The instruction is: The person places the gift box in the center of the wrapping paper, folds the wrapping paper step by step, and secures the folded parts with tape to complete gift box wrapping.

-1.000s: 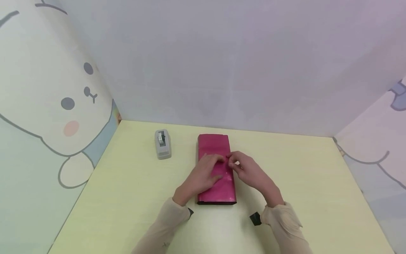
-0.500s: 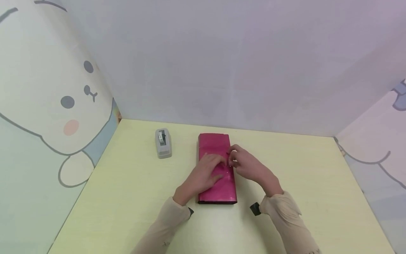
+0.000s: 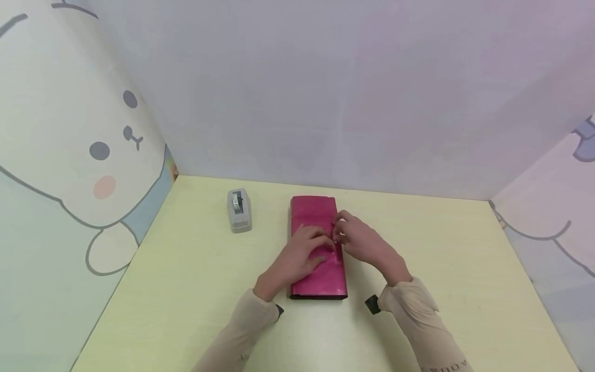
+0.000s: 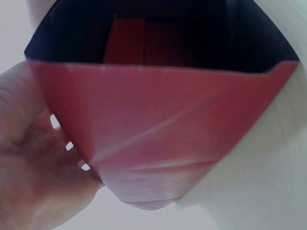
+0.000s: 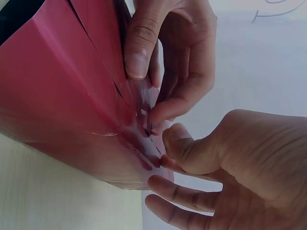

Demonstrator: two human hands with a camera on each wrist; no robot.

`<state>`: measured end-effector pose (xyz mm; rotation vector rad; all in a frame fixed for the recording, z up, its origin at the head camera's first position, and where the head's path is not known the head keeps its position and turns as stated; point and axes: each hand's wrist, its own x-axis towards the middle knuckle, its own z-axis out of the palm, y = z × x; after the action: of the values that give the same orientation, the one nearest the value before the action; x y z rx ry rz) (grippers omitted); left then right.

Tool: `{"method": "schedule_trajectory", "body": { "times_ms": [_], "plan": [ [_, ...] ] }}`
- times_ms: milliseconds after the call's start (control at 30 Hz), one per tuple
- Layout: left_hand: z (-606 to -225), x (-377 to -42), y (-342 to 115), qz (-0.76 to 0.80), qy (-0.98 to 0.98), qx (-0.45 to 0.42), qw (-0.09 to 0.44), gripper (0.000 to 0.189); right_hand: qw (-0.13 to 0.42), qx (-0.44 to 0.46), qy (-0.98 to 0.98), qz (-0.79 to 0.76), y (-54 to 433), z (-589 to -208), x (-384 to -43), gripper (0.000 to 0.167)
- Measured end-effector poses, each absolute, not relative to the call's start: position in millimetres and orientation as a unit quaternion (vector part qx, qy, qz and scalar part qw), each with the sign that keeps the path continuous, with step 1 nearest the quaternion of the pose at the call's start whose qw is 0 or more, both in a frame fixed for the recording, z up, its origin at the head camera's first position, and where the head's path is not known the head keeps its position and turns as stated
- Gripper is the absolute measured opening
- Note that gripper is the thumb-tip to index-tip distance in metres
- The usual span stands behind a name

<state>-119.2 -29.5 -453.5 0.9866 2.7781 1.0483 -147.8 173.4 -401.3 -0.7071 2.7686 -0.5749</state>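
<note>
A long box [image 3: 312,212] wrapped in shiny magenta paper lies on the table, its near end uncovered. The left wrist view looks into that dark end of the wrapping paper [image 4: 134,105], where a red box face [image 4: 125,40] shows inside. My left hand [image 3: 302,253] rests over the top of the package, fingers bent and tips on the paper near the seam. Along the right long edge, the fingers and thumb of my right hand [image 3: 362,242] touch the paper. A glossy piece of clear tape [image 5: 144,112] lies across the seam between both hands' fingertips.
A grey tape dispenser [image 3: 239,211] with a small roll stands on the pale yellow table [image 3: 200,289], left of the package. A pale wall [image 3: 297,93] rises right behind the table's far edge. Cartoon-printed panels [image 3: 60,170] flank the sides.
My right hand has shifted slightly farther along the package's right edge, its fingers now closer against the paper. My left fingers have moved a little toward the seam. The package stays in place.
</note>
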Motion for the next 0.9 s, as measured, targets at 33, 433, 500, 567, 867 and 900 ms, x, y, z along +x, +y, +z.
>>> {"method": "schedule_trajectory", "body": {
  "times_ms": [33,433,500,567,867,900],
  "plan": [
    [-454.2,-119.5,-29.5,0.335,0.887,0.317,0.007,0.022,0.114,-0.239,0.944,-0.195,173.3,-401.4,-147.7,0.011],
    [-458.5,-120.2,-29.9,0.354,0.878,0.321,0.012,0.019,0.114,-0.231,0.947,-0.193,174.9,-402.3,-148.3,0.007],
    [-458.3,-120.1,-30.3,0.358,0.878,0.318,0.017,0.019,0.116,-0.229,0.947,-0.193,175.0,-402.5,-148.3,0.007],
    [-458.0,-119.9,-30.8,0.358,0.879,0.315,0.022,0.020,0.116,-0.228,0.948,-0.190,174.9,-403.0,-148.8,0.007],
    [-459.1,-119.5,-31.8,0.343,0.880,0.328,0.005,0.016,0.102,-0.220,0.953,-0.180,174.0,-406.1,-148.4,0.005],
    [-459.0,-119.3,-32.0,0.344,0.880,0.328,0.006,0.016,0.096,-0.222,0.954,-0.177,174.0,-407.2,-148.2,0.006]
  ]
}}
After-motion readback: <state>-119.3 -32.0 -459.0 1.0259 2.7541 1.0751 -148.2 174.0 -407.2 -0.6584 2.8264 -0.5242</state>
